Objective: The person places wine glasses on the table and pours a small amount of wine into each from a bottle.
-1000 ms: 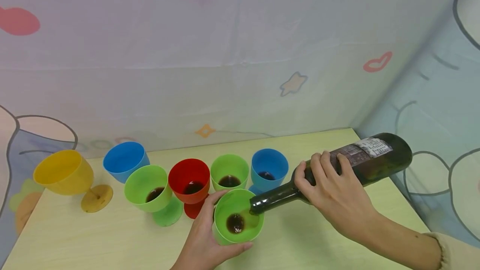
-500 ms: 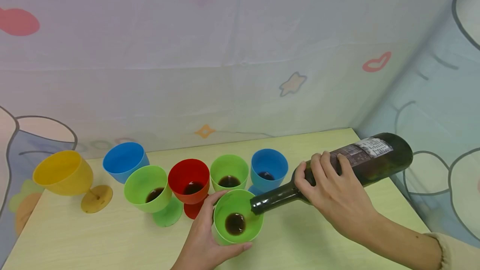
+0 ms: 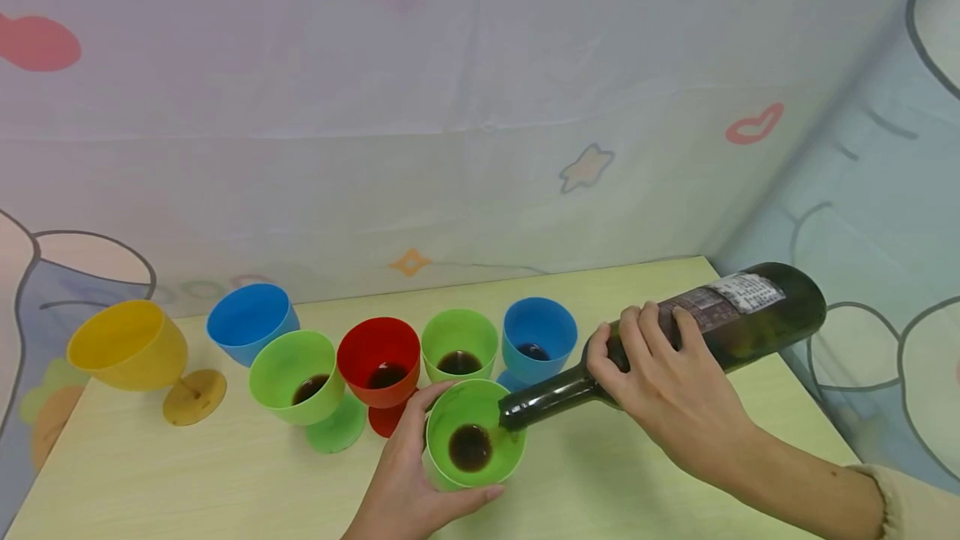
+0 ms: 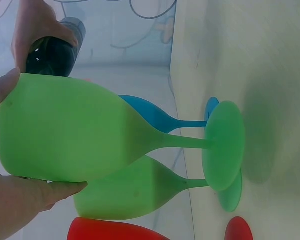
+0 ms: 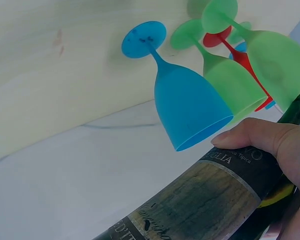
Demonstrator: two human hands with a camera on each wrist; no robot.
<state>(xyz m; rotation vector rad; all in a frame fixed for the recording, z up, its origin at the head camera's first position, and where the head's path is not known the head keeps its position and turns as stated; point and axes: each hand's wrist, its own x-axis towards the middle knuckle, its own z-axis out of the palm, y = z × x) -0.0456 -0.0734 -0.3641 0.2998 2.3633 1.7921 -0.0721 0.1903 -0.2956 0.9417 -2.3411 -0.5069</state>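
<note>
My left hand (image 3: 408,469) holds a green plastic goblet (image 3: 465,411) by its bowl, thumb on the near side and fingers on the far side. Dark liquid (image 3: 470,447) pools at the bottom of that bowl. A dark glass wine bottle (image 3: 776,315) slants down to the left, gripped round its shoulder by my right hand (image 3: 675,398). The mouth of the bottle lies just inside the goblet's right rim. From the side, the left wrist view shows the held goblet (image 4: 70,130) upright. The bottle's label (image 5: 200,200) faces the right wrist camera.
Behind the held goblet stand a blue goblet (image 3: 540,327), a second green one (image 3: 459,340), a red one (image 3: 378,348) and a third green one (image 3: 288,373), all with dark liquid inside. Farther left are another blue goblet (image 3: 251,323) and a yellow one (image 3: 127,344), without visible liquid.
The dark pool in the held green goblet has grown wider. Both hands and the bottle have stayed almost in place, the bottle's base rising very slightly.
</note>
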